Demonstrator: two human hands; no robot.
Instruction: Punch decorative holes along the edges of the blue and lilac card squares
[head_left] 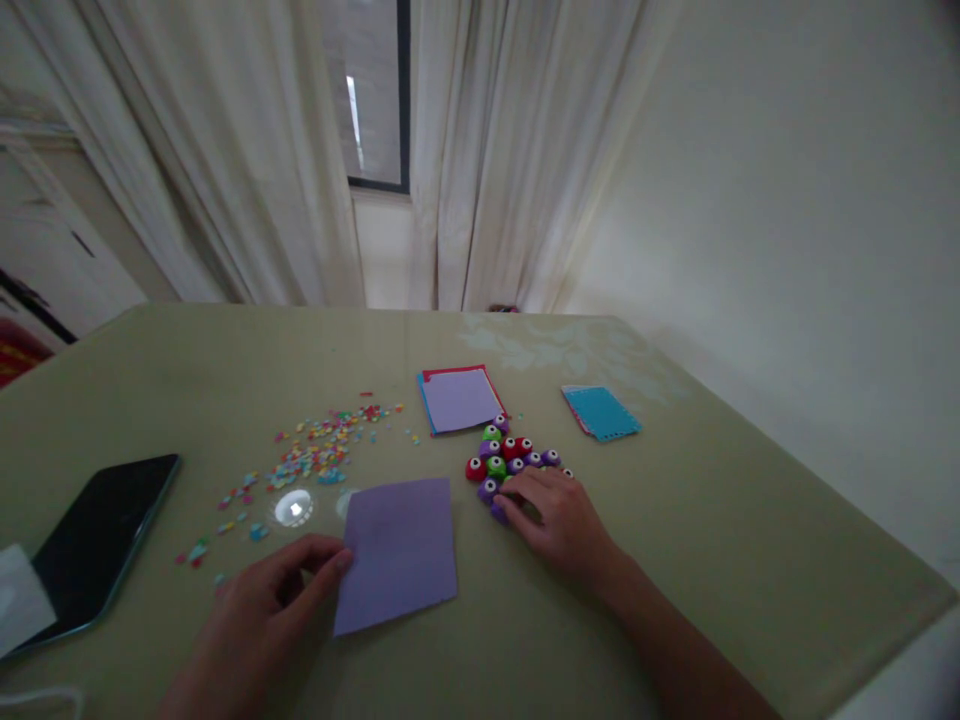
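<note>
My left hand pinches the left edge of a square of purple paper between thumb and fingers. The sheet lies at a slight slant over the table, its near edge a little curved. To its right, my right hand is at a cluster of small round pieces with eyes. Its thumb and index finger curl around a purple eyed piece at the near side of the cluster; whether they grip it firmly is partly hidden. Red eyed pieces and green eyed pieces sit among the purple ones.
Tiny coloured bits lie scattered left of centre, beside a shiny clear round piece. Stacked paper squares lie behind the cluster; a blue-topped stack is farther right. A dark tablet lies at left.
</note>
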